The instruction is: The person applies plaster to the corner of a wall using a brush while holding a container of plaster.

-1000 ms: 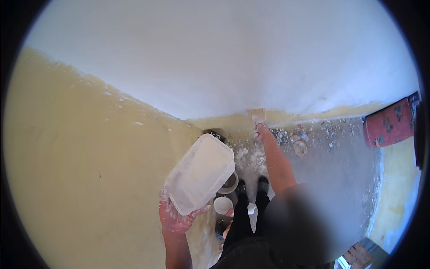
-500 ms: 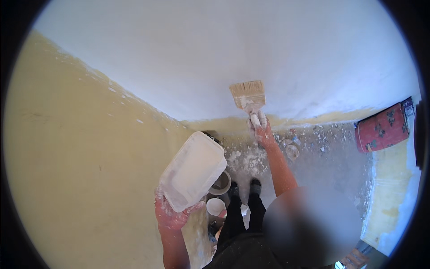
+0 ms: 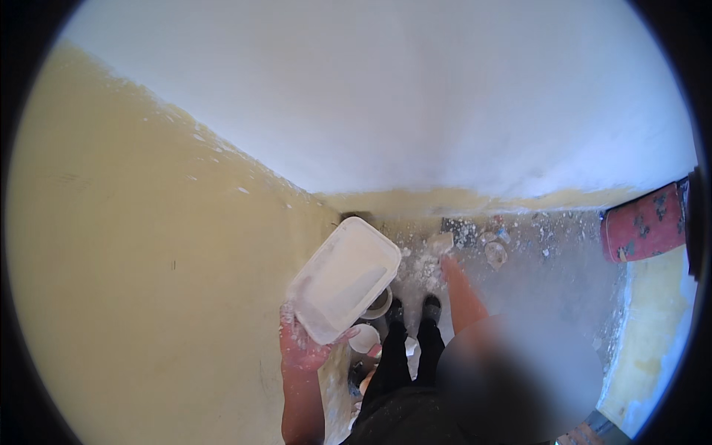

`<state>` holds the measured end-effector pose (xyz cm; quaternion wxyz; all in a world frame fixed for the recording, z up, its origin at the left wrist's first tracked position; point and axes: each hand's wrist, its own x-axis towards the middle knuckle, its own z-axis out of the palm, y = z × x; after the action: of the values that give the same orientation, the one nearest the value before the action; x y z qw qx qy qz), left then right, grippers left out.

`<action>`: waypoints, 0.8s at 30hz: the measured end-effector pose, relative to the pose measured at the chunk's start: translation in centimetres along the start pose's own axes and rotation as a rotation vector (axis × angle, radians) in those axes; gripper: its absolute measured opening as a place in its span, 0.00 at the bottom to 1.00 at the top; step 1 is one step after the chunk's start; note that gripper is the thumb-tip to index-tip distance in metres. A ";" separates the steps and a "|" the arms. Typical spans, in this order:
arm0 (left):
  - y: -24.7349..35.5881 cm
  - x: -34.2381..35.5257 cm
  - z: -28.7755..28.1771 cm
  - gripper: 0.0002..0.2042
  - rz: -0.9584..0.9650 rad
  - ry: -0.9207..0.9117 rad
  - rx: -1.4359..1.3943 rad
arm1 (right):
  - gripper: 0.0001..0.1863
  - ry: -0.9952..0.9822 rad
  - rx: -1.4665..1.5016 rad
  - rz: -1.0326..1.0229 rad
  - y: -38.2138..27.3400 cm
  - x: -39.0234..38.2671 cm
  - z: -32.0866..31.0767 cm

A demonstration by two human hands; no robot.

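My left hand (image 3: 302, 347), coated in white, is closed on the lower end of a white rectangular tub (image 3: 348, 278), which holds pale, creamy paint. The tub tilts beside the yellow left wall. In my right hand (image 3: 447, 265) is a wide flat paintbrush (image 3: 440, 242), now low over the spattered floor and apart from the wall. Brush and fingers are smeared by motion, so the grip shows only partly. Ahead rises a wall (image 3: 460, 104) covered in white, with a yellow strip left along its foot.
A round bucket (image 3: 378, 304) and a white bowl (image 3: 364, 339) stand on the floor beside my feet. Crumpled plastic (image 3: 495, 254) lies among white splashes on the floor (image 3: 549, 297). At the far right is a red patterned bundle (image 3: 644, 225).
My right hand has come down with the paintbrush, away from the white wall. The tub in my left hand appears slightly further right as the view shifts.
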<state>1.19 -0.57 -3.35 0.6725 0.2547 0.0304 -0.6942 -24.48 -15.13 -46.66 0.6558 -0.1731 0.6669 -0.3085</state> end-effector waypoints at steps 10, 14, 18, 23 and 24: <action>-4.7 3.0 -5.4 0.28 0.085 -0.005 0.198 | 0.21 -0.043 -0.283 -0.680 -10.0 -28.4 -7.7; -7.4 3.4 -7.1 0.26 0.078 0.025 0.116 | 0.20 -0.016 -0.899 -1.189 -20.1 -37.9 -6.6; -9.2 3.7 -7.4 0.24 0.103 -0.002 0.129 | 0.15 0.139 -1.514 -1.106 -24.7 -46.3 -2.5; -8.7 4.0 -7.1 0.23 0.079 -0.092 0.120 | 0.10 0.107 -1.869 -1.096 -25.9 -48.5 2.5; -8.6 3.9 -7.1 0.23 0.084 -0.106 0.126 | 0.08 0.114 -1.878 -1.115 -25.7 -48.5 3.3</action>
<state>-4.62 -0.67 -13.63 0.6844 0.2605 -0.0597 -0.6783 -21.83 -4.16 7.14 -0.0014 -0.8674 0.4937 0.0621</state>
